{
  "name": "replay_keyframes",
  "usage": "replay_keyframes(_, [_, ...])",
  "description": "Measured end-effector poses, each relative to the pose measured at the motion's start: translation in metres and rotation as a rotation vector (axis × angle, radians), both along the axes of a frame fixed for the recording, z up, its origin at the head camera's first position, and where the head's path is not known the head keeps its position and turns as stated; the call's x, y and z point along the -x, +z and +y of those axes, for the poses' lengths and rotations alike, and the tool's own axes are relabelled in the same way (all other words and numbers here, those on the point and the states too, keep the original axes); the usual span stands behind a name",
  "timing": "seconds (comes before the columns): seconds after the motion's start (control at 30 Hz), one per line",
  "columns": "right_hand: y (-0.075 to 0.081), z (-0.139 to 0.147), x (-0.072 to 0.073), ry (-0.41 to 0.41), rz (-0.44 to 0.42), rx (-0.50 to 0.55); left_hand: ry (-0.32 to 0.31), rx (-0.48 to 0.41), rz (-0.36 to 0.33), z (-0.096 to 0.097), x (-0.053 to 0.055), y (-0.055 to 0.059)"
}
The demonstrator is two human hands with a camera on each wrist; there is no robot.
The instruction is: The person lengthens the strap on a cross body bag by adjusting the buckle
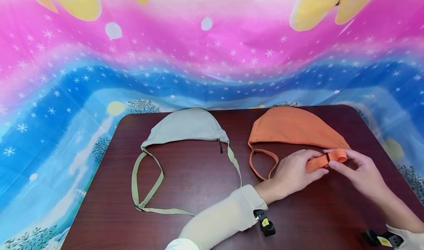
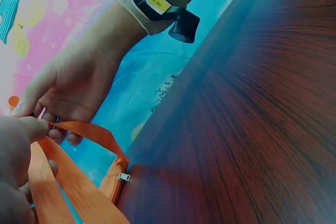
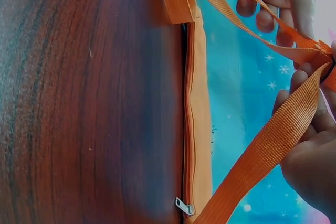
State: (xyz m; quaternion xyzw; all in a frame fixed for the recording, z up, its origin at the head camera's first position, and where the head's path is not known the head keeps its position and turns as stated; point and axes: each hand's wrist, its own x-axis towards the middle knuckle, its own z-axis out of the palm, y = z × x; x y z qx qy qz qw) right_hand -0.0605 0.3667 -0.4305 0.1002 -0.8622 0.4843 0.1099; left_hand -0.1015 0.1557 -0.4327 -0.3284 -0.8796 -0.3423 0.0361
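Note:
An orange bag (image 1: 291, 126) lies at the right of the table, its orange strap (image 3: 273, 135) lifted toward me. My left hand (image 1: 294, 172) pinches the strap between thumb and fingers. Close beside it, my right hand (image 1: 361, 171) pinches the same strap, thumb near a dark buckle (image 1: 328, 158). A small loop of webbing sticks up past that buckle. In the right wrist view a silver zipper pull (image 3: 184, 206) shows at one end of the bag's zipper.
A grey bag (image 1: 188, 126) lies on the left of the dark wooden table (image 1: 109, 191), its pale green strap (image 1: 135, 180) looped toward the front. Part of that strap runs beneath my left sleeve (image 1: 225, 213). A printed cloth (image 1: 198, 66) hangs behind the table.

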Motion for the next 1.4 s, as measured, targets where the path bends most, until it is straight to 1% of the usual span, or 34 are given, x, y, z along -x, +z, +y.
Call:
replay_keyframes(0.13, [0.001, 0.003, 0.002, 0.004, 0.012, 0.039, 0.024, 0.011, -0.009, -0.001, -0.001, -0.001])
replay_keyframes(0.27, [0.004, 0.007, 0.003, 0.004, 0.022, 0.056, 0.046, 0.000, 0.009, -0.004, 0.001, -0.003])
replay_keyframes(0.4, [0.005, 0.010, 0.004, -0.005, 0.017, 0.052, 0.022, -0.030, 0.034, -0.008, 0.004, -0.006])
replay_keyframes(0.53, [0.005, 0.012, 0.003, -0.013, 0.008, 0.049, -0.015, -0.100, 0.032, -0.012, 0.007, -0.009])
replay_keyframes(0.63, [0.006, 0.012, 0.003, -0.014, 0.005, 0.047, -0.019, -0.154, 0.047, -0.013, 0.009, -0.010])
replay_keyframes(0.73, [0.007, 0.012, 0.003, -0.009, 0.004, 0.053, -0.011, -0.182, 0.068, -0.013, 0.009, -0.010])
replay_keyframes(0.8, [0.006, 0.012, 0.003, 0.003, 0.004, 0.070, -0.010, -0.196, 0.074, -0.012, 0.009, -0.010])
replay_keyframes(0.9, [0.005, 0.012, 0.004, 0.039, -0.003, 0.133, -0.016, -0.212, 0.068, -0.010, 0.008, -0.009])
replay_keyframes(1.03, [0.002, 0.010, 0.004, 0.093, -0.011, 0.223, -0.022, -0.233, 0.041, -0.008, 0.007, -0.007])
replay_keyframes(1.07, [0.001, 0.009, 0.005, 0.099, -0.011, 0.228, -0.021, -0.236, 0.034, -0.007, 0.006, -0.007])
replay_keyframes(1.13, [0.001, 0.006, 0.005, 0.104, -0.009, 0.225, -0.020, -0.240, 0.022, -0.006, 0.005, -0.006])
replay_keyframes(1.23, [0.001, 0.002, 0.004, 0.089, -0.006, 0.154, -0.014, -0.223, 0.017, -0.006, 0.004, -0.006])
replay_keyframes(1.33, [0.001, -0.001, 0.004, 0.057, -0.005, 0.075, -0.011, -0.210, 0.019, -0.005, 0.004, -0.005])
replay_keyframes(1.4, [0.001, -0.003, 0.003, 0.033, -0.001, 0.045, -0.011, -0.204, 0.021, -0.005, 0.004, -0.005])
